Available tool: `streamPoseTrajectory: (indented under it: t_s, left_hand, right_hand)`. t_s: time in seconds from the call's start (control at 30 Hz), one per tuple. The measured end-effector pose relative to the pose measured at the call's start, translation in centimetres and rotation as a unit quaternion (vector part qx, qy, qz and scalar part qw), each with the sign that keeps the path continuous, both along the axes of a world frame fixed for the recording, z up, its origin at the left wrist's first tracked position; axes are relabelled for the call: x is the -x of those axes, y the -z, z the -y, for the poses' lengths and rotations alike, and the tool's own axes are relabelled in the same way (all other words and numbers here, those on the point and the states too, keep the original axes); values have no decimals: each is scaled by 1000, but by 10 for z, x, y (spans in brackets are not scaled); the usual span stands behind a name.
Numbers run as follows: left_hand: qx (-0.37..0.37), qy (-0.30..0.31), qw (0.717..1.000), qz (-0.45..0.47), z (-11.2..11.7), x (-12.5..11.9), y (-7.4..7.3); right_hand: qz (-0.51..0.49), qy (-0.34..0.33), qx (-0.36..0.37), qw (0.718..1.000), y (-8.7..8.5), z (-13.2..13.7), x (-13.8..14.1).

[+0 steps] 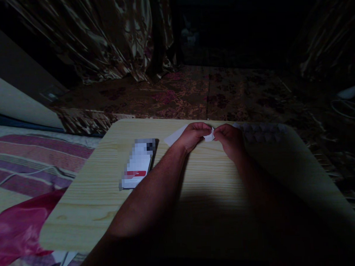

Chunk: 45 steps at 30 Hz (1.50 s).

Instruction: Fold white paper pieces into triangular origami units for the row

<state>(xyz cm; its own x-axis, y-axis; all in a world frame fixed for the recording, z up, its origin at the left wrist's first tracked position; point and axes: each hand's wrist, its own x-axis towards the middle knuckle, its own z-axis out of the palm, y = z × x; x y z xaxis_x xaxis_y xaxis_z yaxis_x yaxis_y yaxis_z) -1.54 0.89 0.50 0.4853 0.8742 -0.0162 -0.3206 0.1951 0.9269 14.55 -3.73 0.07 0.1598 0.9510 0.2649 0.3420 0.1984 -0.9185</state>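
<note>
Near the far edge of the wooden table point(211, 174), a small folded piece of white paper point(209, 137) is pinched between both hands. My left hand point(193, 135) is closed on its left side, thumb and fingers together. From the other side my right hand point(229, 138) grips it with thumb and forefinger. Flat white paper point(175, 136) lies on the table just behind my left hand, partly covered by it. To the right of my right hand sit several small folded paper pieces point(262, 132) in rows, dim in the shadow.
A phone point(137, 164) with a lit screen lies left of my left forearm. Beside the table is a striped bed cover point(34, 155) with a pink cloth point(25, 222) and a white cable on it. Patterned curtains point(126, 33) hang beyond a cloth-covered ledge point(175, 92).
</note>
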Motion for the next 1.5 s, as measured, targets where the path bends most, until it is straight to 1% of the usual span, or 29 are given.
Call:
streamPoseTrajectory:
  t_s: [0.2, 0.37, 0.5, 0.6, 0.8, 1.0, 1.2, 1.3, 1.5]
  left_hand:
    - [-1, -11, 1000, -7, 0, -1, 2]
    - [-23, -20, 999, -25, -1, -1, 7]
    - [-42, -33, 998, -32, -1, -3, 9]
    - [-49, -39, 997, -42, -1, -3, 9]
    - [-58, -48, 996, -56, -2, -5, 10]
    - [-69, -50, 994, -65, -3, -5, 13]
    - [-71, -54, 994, -70, -1, -5, 11]
    - [-68, -67, 993, -64, 1, -7, 9]
    - [-98, -81, 989, -73, 7, -9, 5]
  right_hand:
    - [-2, 1, 13, 1000, -2, 1, 0]
    - [-5, 5, 4, 1000, 1, -1, -1]
    - [13, 9, 14, 1000, -1, 0, -2]
    - [23, 12, 16, 1000, -2, 0, -2]
    - [3, 16, 19, 1000, -2, 0, 0]
    - [19, 17, 13, 1000, -3, 1, -1]
    - [23, 22, 15, 999, -3, 1, -1]
    - [32, 19, 19, 999, -3, 1, -1]
    - [41, 30, 6, 999, -4, 1, 0]
